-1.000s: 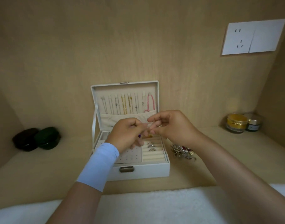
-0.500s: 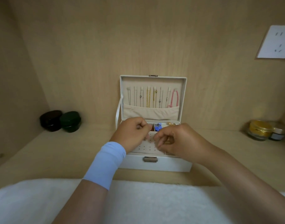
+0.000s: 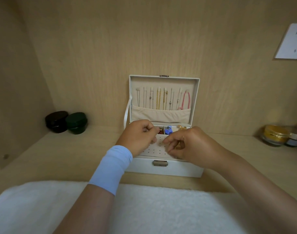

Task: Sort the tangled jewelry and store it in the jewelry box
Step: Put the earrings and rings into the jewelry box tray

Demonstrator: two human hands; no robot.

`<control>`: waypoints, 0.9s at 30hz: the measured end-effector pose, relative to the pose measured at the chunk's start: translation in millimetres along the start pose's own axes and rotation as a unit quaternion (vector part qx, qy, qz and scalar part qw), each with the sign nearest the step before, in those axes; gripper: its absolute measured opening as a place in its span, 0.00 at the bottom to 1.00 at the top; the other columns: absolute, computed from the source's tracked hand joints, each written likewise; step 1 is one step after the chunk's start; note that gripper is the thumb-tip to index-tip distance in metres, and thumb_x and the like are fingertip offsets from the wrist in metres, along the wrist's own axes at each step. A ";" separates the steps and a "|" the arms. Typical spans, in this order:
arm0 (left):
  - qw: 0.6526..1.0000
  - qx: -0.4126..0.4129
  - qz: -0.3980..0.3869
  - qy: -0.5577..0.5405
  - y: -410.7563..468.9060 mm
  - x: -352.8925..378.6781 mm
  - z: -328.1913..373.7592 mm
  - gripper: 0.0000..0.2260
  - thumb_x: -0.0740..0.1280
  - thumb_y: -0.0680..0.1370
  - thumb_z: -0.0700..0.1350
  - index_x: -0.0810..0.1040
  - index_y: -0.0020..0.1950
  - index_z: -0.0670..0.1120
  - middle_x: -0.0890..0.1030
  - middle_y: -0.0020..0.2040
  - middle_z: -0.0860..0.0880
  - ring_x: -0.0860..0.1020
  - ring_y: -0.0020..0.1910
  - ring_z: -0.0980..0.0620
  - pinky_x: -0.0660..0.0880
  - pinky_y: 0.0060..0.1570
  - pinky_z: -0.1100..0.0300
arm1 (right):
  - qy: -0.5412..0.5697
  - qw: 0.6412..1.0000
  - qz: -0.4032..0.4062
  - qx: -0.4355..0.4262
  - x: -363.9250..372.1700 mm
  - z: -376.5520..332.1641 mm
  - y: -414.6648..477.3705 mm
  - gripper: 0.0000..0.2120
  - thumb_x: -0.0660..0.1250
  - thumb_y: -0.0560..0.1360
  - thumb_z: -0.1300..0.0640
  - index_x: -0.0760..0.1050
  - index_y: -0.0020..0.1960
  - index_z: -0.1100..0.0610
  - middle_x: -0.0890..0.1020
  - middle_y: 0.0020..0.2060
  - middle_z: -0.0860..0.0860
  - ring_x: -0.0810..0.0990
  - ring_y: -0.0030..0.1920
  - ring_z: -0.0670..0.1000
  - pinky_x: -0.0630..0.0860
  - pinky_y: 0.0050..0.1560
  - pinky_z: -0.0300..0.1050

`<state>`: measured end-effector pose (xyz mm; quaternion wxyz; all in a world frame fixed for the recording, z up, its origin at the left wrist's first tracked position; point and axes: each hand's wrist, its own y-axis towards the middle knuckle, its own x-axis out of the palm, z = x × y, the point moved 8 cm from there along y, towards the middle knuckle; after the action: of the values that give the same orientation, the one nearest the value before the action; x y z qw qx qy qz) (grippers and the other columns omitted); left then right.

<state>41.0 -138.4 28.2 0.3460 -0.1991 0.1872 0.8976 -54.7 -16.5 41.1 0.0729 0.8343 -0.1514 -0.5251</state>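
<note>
A white jewelry box (image 3: 178, 171) stands open in the middle of the wooden shelf. Several necklaces (image 3: 159, 100) hang inside its upright lid. Back compartments hold a blue piece (image 3: 168, 130) and a gold piece (image 3: 182, 127). My left hand (image 3: 138, 137) hovers over the left side of the perforated earring panel (image 3: 157, 148), fingers curled, thumb against forefinger. My right hand (image 3: 192, 145) lies over the box's right half. Its fingertips are pinched together at the panel, on something too small to make out. The ring rolls are hidden beneath it.
Two dark round jars, one black (image 3: 56, 121) and one green (image 3: 76, 122), sit at the back left. A gold-lidded jar (image 3: 275, 135) and a small jar (image 3: 294, 140) stand at the back right. A white fluffy cloth (image 3: 161, 208) covers the near edge. A wall socket (image 3: 292, 43) is upper right.
Both hands came down from in front of the lid onto the earring panel and drew slightly apart. The view shifted left, and the loose jewelry pile beside the box is now out of sight.
</note>
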 end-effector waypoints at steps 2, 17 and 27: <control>1.000 0.000 -0.001 0.000 -1.0 -0.6 0.2 0.11 0.66 0.80 0.49 0.77 0.40 0.46 0.84 0.35 0.53 0.75 0.27 0.59 0.71 0.35 0.63 | -0.033 0.999 -0.014 0.001 0.0 0.4 0.1 0.16 0.74 0.72 0.60 0.84 0.58 0.47 0.86 0.39 0.38 0.82 0.41 0.38 0.80 0.48 0.41; 0.994 0.005 -0.044 -0.102 -7.2 -11.0 1.1 0.10 0.66 0.81 0.44 0.81 0.42 0.44 0.85 0.39 0.47 0.77 0.29 0.49 0.70 0.26 0.66 | 0.136 0.985 0.091 0.056 -25.7 2.1 15.9 0.13 0.75 0.74 0.59 0.83 0.54 0.45 0.85 0.45 0.42 0.74 0.29 0.38 0.70 0.36 0.28; 0.989 0.002 -0.075 -0.129 -12.6 -26.2 -4.5 0.13 0.59 0.84 0.45 0.82 0.50 0.45 0.86 0.45 0.48 0.80 0.34 0.49 0.68 0.28 0.60 | 0.208 0.970 0.113 0.052 -7.9 -15.3 43.5 0.07 0.79 0.70 0.55 0.86 0.46 0.45 0.86 0.41 0.43 0.70 0.28 0.41 0.72 0.37 0.38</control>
<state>68.7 -146.2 34.7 0.4337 -0.0943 0.1271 0.8870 -51.8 -55.5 66.8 0.1177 0.9054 -0.2533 -0.3197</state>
